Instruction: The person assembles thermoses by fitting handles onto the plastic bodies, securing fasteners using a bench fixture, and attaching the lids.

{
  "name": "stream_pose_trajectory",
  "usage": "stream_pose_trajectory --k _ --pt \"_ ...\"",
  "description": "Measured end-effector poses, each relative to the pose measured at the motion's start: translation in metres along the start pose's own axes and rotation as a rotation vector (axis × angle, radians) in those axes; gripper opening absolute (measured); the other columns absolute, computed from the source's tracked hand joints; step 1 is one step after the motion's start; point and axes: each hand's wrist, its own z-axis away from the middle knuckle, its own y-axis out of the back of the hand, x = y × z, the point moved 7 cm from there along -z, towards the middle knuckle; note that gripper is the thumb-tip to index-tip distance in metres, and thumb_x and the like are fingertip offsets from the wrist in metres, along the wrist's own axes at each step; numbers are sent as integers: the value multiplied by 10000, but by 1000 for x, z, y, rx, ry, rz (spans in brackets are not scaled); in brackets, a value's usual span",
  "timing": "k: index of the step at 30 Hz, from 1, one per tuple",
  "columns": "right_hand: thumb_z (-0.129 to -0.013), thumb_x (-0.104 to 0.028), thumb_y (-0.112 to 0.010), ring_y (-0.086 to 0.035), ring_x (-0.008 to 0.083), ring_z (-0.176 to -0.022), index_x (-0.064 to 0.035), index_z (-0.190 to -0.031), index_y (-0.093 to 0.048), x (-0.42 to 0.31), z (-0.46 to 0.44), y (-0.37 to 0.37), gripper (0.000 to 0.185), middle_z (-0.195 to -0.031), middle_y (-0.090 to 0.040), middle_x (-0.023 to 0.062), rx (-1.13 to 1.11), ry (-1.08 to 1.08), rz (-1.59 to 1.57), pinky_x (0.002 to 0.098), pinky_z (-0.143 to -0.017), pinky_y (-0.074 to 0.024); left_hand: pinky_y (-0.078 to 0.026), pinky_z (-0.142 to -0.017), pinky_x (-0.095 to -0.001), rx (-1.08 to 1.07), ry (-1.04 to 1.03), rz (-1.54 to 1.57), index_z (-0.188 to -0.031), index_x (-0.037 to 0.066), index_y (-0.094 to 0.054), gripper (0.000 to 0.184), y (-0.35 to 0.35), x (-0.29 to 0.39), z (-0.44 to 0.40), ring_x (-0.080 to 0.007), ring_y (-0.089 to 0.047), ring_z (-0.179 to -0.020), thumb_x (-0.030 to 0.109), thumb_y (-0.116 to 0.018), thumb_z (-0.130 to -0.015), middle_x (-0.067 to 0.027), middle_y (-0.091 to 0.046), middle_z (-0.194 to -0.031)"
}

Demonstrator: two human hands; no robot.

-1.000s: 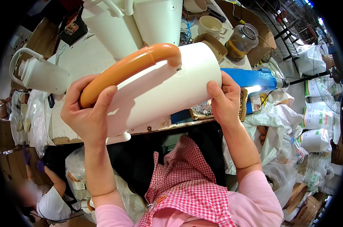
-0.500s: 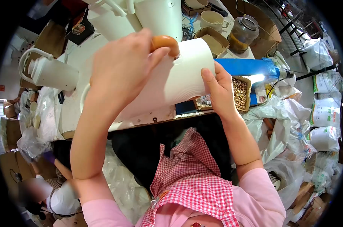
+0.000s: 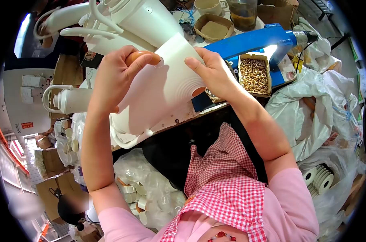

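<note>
A white jug body (image 3: 161, 94) lies tilted across the front of the table, its ringed end toward the right. My left hand (image 3: 120, 76) is closed around a glossy orange-brown handle (image 3: 151, 57). One end of that handle meets the jug wall at a small round spot; its middle is hidden in my fist. At the ringed end, my right hand (image 3: 215, 72) grips the jug with the thumb on the near side and the fingers behind. A white loop (image 3: 130, 141) shows at the jug's lower left end.
White jugs (image 3: 146, 22) with loop handles stand behind, and another jug (image 3: 76, 100) lies at left. A blue tool arm (image 3: 247, 42) extends behind my right hand, beside a box of brass screws (image 3: 253, 74). Plastic bags (image 3: 304, 109) hang at right. A person (image 3: 72, 205) is lower left.
The view has turned and shifted. The jug now tilts more steeply, and its white loop shows at the lower left. Both hands keep their hold; the handle end still meets the jug wall.
</note>
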Motion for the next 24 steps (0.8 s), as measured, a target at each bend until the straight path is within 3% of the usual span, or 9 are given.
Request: stream_pose_trajectory --k 3,7,9,12,24 --pt "-1002 -290 -550 -690 205 -874 30 -1274 -565 -4 2 0 421 -1018 -670 142 -10 -68 2 335 -510 -607 -436 -562 -313 -26 -9 -23 -943 0 -706 367 -4 1 1 -140 -516 -582 367 -691 -933 -86 -598 -658" --pt "-998 -295 -554 -688 212 -880 27 -1270 -573 -3 3 0 421 -1023 -669 139 10 -93 -18 337 -505 -605 -443 -564 -336 -82 24 -105 -921 -2 -686 361 -7 8 0 -197 -534 -566 359 -684 -938 -118 -605 -657" --pt "-999 -293 -552 -692 217 -853 38 -1238 -583 -2 2 -1 409 -1008 -672 147 15 -89 -15 335 -490 -595 -449 -573 -381 -67 8 -273 -879 -9 -641 376 -7 17 0 -292 -557 -573 360 -676 -941 -160 -620 -671" --pt "-1002 -290 -551 -698 226 -806 49 -1207 -587 -5 3 -1 398 -979 -675 166 30 -93 -3 333 -474 -583 -453 -594 -420 -65 -26 -338 -847 -4 -601 386 -9 20 0 -357 -572 -618 363 -669 -945 -181 -631 -694" --pt "-1008 -277 -558 -676 227 -590 42 -1118 -590 -2 5 0 339 -791 -674 167 76 -18 57 340 -478 -540 -458 -617 -431 -53 -47 -392 -890 18 -605 351 -13 17 3 -363 -600 -669 358 -684 -929 -167 -636 -729"
